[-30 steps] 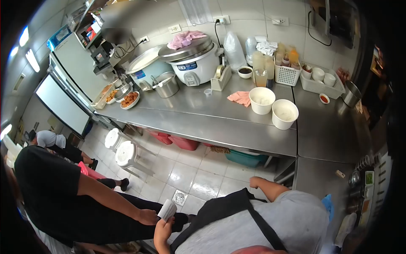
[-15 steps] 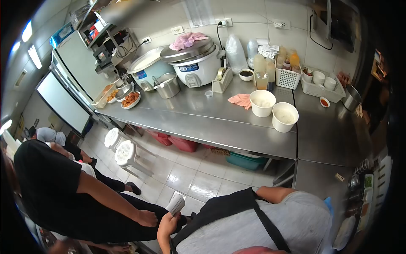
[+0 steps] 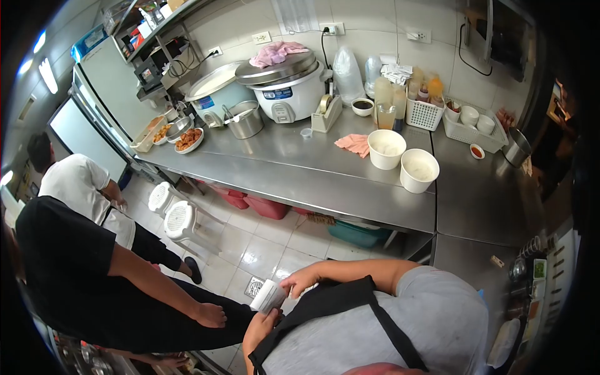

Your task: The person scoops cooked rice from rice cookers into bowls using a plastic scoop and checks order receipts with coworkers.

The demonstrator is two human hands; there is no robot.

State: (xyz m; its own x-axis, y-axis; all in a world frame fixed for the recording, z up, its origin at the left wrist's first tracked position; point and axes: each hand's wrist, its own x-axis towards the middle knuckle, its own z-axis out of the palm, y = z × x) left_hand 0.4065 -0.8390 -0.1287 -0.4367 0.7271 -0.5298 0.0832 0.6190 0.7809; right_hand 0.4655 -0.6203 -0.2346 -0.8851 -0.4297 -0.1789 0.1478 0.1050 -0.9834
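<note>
My left hand [image 3: 267, 320] is wrapped round the lower end of a small white pad [image 3: 267, 296] with faint printing on it. From the right, my right hand [image 3: 301, 281] reaches across my black apron, its fingers pressed together at the pad's upper right edge. Both hands are low in the view, above the tiled floor. Close to the left of the pad is a co-worker's closed hand [image 3: 211, 315].
A co-worker in black [image 3: 62, 269] stands at left, another in white [image 3: 75, 184] behind. The steel counter [image 3: 281, 162] bears rice cookers [image 3: 284, 97], white tubs [image 3: 419, 170], a pink cloth [image 3: 354, 144] and bottles. White stools [image 3: 180, 220] stand below it.
My right hand, out of sight half a second ago, has come across to the pad. The pad has shifted slightly right. The co-worker in white has straightened up and appears nearer.
</note>
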